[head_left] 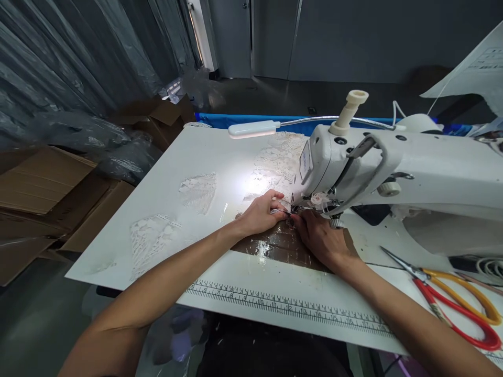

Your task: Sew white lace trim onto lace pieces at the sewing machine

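Note:
Both my hands meet at the needle of a white sewing machine [393, 162]. My left hand [261, 212] has its fingers curled and pinched on a small piece of white lace [280, 211] just left of the presser foot. My right hand [320, 235] lies on the brown taped patch [275, 246] of the table, fingers pressed together against the same lace under the machine head. A larger white lace piece [277, 162] lies lit behind the needle.
Two more lace pieces [198, 191] [151, 238] lie on the white table [165, 173] to the left. Red-and-yellow scissors [458, 296] lie at right. A ruler strip [291, 306] runs along the front edge. A gooseneck lamp [253, 129] shines down. Cardboard boxes [47, 193] stand at left.

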The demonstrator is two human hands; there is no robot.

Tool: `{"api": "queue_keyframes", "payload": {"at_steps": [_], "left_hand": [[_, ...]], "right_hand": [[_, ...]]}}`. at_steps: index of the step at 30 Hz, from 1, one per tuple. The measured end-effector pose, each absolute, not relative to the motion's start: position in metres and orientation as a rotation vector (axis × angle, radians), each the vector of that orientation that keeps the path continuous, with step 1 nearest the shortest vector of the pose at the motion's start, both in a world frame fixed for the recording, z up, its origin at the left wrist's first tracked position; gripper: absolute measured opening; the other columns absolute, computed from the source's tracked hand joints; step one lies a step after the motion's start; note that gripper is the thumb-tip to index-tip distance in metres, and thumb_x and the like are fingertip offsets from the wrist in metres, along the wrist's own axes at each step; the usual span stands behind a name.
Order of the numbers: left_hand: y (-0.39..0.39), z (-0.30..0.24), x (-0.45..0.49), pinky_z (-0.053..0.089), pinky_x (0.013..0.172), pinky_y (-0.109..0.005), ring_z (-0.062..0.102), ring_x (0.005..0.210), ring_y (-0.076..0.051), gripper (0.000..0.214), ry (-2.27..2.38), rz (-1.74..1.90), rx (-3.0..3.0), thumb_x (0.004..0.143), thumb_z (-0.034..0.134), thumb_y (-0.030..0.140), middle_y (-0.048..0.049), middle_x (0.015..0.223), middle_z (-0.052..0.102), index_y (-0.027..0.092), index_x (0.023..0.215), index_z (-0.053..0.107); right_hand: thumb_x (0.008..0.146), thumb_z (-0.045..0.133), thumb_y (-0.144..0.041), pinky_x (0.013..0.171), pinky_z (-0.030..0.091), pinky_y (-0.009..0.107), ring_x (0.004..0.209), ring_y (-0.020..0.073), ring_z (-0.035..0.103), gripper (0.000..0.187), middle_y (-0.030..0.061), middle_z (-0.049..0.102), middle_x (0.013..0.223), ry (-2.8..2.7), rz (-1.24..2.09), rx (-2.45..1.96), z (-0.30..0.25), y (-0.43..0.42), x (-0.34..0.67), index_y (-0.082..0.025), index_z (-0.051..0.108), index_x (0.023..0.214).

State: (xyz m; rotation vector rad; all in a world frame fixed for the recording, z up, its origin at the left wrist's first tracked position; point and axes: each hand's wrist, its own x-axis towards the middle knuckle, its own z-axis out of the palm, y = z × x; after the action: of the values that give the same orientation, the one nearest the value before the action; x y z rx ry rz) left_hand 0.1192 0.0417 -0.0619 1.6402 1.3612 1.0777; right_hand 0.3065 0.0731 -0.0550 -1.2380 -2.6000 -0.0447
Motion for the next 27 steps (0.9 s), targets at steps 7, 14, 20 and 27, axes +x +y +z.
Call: {"api": "queue_keyframes", "payload": {"at_steps": [7,14,20,27], "left_hand": [[0.042,-0.058,0.122,0.057,0.071,-0.033,0.070,0.081,-0.018,0.036,1.455,1.015,1.565,0.083,0.060,0.014,-0.0034,0.087,0.072,0.017,0.115,0.046],[0.041,-0.059,0.123,0.056,0.071,-0.032,0.070,0.086,-0.019,0.042,1.480,1.008,1.587,0.083,0.061,0.014,-0.0042,0.091,0.072,0.018,0.120,0.043],[0.033,-0.047,0.119,0.055,0.072,-0.030,0.069,0.083,-0.016,0.041,1.402,0.965,1.751,0.086,0.061,0.017,-0.0046,0.093,0.072,0.019,0.123,0.043],[0.027,-0.020,0.102,0.050,0.063,-0.028,0.060,0.084,-0.018,0.018,1.713,0.709,2.452,0.095,0.052,0.027,-0.0087,0.097,0.066,0.013,0.097,0.062]], "right_hand": [[0.100,0.025,-0.040,0.057,0.037,0.032,0.071,0.0250,0.063,0.046,0.0136,0.069,0.078,-2.554,-0.165,-1.155,-0.059,0.074,0.303,-0.015,0.061,0.087],[0.099,0.029,-0.036,0.052,0.035,0.031,0.066,0.0243,0.063,0.041,0.0148,0.069,0.078,-2.587,-0.097,-1.148,-0.057,0.075,0.298,-0.013,0.061,0.092],[0.100,0.028,-0.042,0.047,0.024,0.028,0.057,0.0182,0.058,0.045,0.0087,0.069,0.077,-2.607,-0.099,-0.979,-0.054,0.066,0.315,-0.015,0.061,0.087],[0.099,0.036,-0.038,0.049,0.029,0.028,0.060,0.0166,0.055,0.039,0.0077,0.064,0.074,-2.412,-0.243,-0.952,-0.056,0.072,0.373,-0.014,0.064,0.087]]}}
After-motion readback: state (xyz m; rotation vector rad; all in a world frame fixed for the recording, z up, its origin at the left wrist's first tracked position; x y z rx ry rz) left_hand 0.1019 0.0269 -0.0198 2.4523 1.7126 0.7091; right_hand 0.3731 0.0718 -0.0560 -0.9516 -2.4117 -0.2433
